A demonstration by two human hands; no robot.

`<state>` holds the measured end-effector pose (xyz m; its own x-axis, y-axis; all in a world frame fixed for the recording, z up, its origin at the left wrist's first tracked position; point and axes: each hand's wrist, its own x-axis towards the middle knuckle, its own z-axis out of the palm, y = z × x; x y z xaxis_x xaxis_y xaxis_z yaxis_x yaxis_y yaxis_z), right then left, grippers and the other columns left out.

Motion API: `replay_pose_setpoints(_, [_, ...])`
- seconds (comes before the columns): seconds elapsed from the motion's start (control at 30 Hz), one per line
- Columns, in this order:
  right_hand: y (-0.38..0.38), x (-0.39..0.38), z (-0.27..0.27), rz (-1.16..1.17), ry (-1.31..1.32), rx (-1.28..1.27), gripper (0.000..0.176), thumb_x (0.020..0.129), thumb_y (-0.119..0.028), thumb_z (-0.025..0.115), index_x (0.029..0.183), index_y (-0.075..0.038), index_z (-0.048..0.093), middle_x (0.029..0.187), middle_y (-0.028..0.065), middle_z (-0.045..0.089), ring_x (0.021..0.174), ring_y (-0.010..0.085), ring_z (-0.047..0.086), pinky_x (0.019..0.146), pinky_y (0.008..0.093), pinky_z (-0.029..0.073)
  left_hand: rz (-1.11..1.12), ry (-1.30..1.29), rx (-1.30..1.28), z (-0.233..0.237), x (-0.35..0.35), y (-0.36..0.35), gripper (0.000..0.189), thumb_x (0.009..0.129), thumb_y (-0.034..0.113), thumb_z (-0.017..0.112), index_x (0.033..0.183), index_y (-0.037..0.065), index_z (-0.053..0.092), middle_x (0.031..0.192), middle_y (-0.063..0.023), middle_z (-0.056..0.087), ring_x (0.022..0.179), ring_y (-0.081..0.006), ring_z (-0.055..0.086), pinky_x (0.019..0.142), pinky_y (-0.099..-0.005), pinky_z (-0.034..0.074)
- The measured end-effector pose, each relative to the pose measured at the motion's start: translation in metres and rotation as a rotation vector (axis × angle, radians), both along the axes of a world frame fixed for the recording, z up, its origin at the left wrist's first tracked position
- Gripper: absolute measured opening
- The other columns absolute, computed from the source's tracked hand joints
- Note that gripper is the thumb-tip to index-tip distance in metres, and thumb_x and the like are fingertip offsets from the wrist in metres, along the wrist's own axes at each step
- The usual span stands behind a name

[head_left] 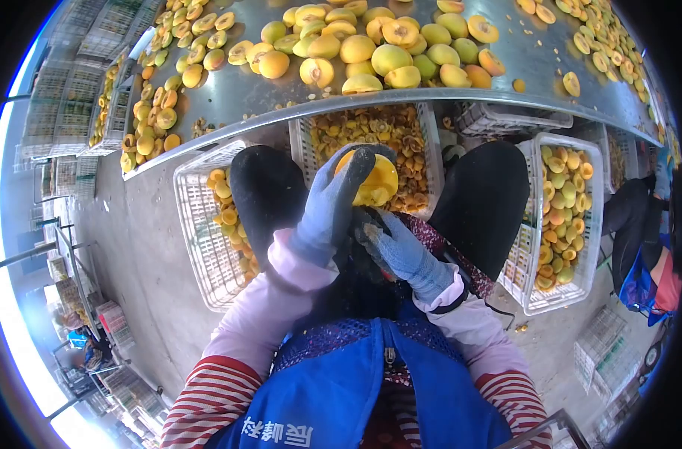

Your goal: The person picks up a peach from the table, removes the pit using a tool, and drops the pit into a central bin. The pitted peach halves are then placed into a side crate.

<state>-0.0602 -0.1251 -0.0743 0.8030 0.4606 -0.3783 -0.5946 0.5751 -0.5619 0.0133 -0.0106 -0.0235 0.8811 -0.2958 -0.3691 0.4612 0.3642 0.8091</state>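
Note:
My left hand (329, 198), in a blue-grey glove with dark fingers, is closed around a yellow peach half (377, 182), its cut face showing. Just below it, my right hand (402, 251) in a matching glove has its fingers curled. Whatever it grips, if anything, is hidden; a small red bit shows under it. Both hands are above my lap, between my knees. Beneath them stands a white crate (302, 146) of pit scraps and peach pieces (408, 153).
A metal table (281, 96) with many halved peaches (356, 49) runs across the front. White crates of peach halves stand at my left (195, 232) and right (531, 288). Another person (640, 232) sits at far right. Stacked crates (60, 105) stand at far left.

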Motion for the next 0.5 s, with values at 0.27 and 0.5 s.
replay_pose_setpoints(0.27, [-0.005, 0.013, -0.015, 0.005, 0.230, 0.137, 0.044, 0.093, -0.044, 0.052, 0.116, -0.006, 0.052, 0.075, 0.0030, 0.053, 0.058, 0.0124, 0.051, 0.046, 0.0243, 0.043, 0.300, -0.736, 0.933, -0.011, 0.021, 0.059, 0.051, 0.079, 0.006, 0.070, 0.124, -0.005, 0.047, 0.107, -0.0162, 0.062, 0.100, -0.0247, 0.061, 0.085, -0.0351, 0.050])
replay_pose_setpoints(0.5, [-0.001, 0.016, -0.009, 0.015, 0.452, 0.285, 0.051, 0.091, -0.056, 0.048, 0.103, -0.007, 0.055, 0.063, 0.0008, 0.049, 0.044, 0.0122, 0.045, 0.038, 0.0254, 0.038, 0.742, -0.229, 0.414, 0.007, 0.021, 0.159, 0.032, 0.093, 0.028, 0.056, 0.112, 0.003, 0.057, 0.101, -0.0107, 0.063, 0.090, -0.0204, 0.062, 0.081, -0.0318, 0.051])
